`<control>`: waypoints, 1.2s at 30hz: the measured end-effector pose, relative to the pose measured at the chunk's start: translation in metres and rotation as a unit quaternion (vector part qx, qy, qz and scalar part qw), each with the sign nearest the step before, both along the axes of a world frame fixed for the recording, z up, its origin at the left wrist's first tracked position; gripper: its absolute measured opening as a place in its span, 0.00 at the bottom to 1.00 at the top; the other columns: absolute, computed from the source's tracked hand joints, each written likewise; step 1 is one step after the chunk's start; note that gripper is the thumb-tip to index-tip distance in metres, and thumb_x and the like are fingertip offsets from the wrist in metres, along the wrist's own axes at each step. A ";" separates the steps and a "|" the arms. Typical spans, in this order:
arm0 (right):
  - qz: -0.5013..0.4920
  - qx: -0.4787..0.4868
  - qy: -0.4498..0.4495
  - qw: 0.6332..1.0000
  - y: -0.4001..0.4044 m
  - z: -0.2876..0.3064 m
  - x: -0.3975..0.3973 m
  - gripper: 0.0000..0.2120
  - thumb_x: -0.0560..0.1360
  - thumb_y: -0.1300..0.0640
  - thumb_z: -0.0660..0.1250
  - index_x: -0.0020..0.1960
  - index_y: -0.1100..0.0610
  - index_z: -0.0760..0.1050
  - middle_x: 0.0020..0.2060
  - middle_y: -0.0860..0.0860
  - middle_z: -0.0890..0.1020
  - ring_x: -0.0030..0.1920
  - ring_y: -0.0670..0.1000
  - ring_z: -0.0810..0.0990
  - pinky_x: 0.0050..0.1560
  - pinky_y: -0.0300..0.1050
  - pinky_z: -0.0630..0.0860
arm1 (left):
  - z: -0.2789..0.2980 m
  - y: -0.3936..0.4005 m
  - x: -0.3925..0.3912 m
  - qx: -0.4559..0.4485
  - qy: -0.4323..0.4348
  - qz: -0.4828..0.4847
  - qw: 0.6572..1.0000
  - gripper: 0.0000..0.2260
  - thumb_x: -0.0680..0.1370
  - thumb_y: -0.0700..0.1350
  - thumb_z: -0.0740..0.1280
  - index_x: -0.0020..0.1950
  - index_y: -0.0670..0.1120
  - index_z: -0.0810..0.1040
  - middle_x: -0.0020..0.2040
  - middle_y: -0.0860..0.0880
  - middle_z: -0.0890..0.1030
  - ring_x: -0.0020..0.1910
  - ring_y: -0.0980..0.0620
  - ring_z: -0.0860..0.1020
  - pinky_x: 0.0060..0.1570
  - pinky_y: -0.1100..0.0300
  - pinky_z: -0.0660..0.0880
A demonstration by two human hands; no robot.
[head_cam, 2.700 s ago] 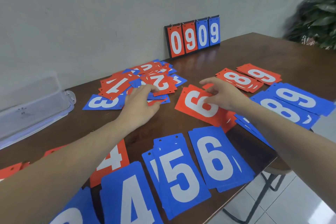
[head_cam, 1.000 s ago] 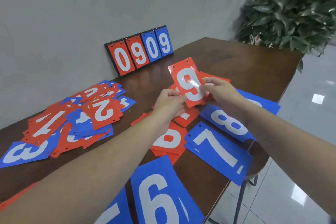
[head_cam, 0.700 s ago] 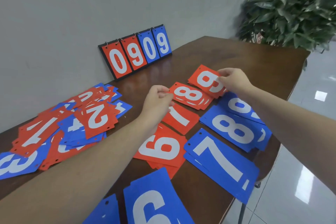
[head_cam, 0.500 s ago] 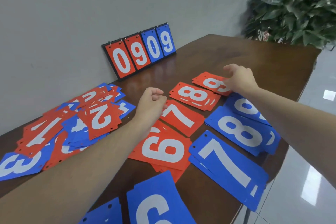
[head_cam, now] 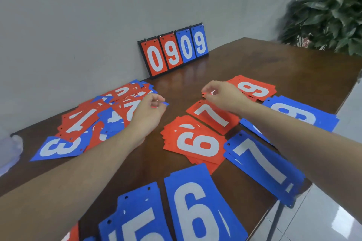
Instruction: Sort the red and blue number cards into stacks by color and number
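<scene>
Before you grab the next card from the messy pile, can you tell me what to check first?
1. Left hand free: ok, fingers loosely curled, nothing in them that I can see.
2. Right hand free: ok, it hangs over the red 7 stack, holding nothing.
3. Messy pile within reach: ok, left hand is at its edge.
4. Top card readable: ok, a red 1 lies face up.
5. Red 1 stack ready: cannot tell, none shows in this view.
6. Sorted stacks tidy: not ok, the red 6 stack is fanned out.
</scene>
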State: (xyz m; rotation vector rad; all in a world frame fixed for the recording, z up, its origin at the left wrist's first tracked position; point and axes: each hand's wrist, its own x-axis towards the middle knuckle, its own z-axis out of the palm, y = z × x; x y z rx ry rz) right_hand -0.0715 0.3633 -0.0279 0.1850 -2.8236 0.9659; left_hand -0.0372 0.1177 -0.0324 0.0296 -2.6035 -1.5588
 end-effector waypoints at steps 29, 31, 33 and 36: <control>0.144 0.151 -0.037 0.977 -0.204 -0.029 -0.019 0.40 0.72 0.30 0.66 0.78 0.45 0.61 0.73 0.49 0.71 0.71 0.53 0.71 0.70 0.50 0.67 | -0.038 -0.243 0.016 -0.283 0.014 0.108 0.953 0.27 0.76 0.62 0.69 0.72 0.53 0.70 0.67 0.51 0.78 0.65 0.46 0.75 0.65 0.53 0.69; 0.133 0.177 -0.020 0.975 -0.206 -0.026 -0.015 0.38 0.73 0.30 0.65 0.77 0.44 0.61 0.71 0.49 0.73 0.70 0.54 0.71 0.71 0.52 0.65 | -0.037 -0.243 0.018 -0.275 0.026 0.112 0.955 0.26 0.76 0.60 0.70 0.71 0.53 0.72 0.67 0.52 0.78 0.66 0.47 0.75 0.66 0.53 0.68; 0.123 0.240 0.027 0.963 -0.209 -0.022 -0.011 0.35 0.73 0.29 0.63 0.76 0.42 0.62 0.69 0.49 0.74 0.70 0.53 0.70 0.70 0.53 0.62 | -0.037 -0.242 0.019 -0.284 0.044 0.118 0.950 0.23 0.77 0.60 0.70 0.69 0.52 0.76 0.66 0.52 0.79 0.65 0.48 0.75 0.65 0.54 0.69; 0.143 0.196 0.011 0.970 -0.215 -0.014 -0.002 0.33 0.75 0.37 0.68 0.76 0.40 0.61 0.73 0.49 0.69 0.70 0.54 0.69 0.69 0.51 0.67 | -0.039 -0.239 0.021 -0.301 0.057 0.125 0.943 0.17 0.78 0.60 0.67 0.62 0.53 0.82 0.62 0.53 0.82 0.62 0.49 0.77 0.59 0.57 0.71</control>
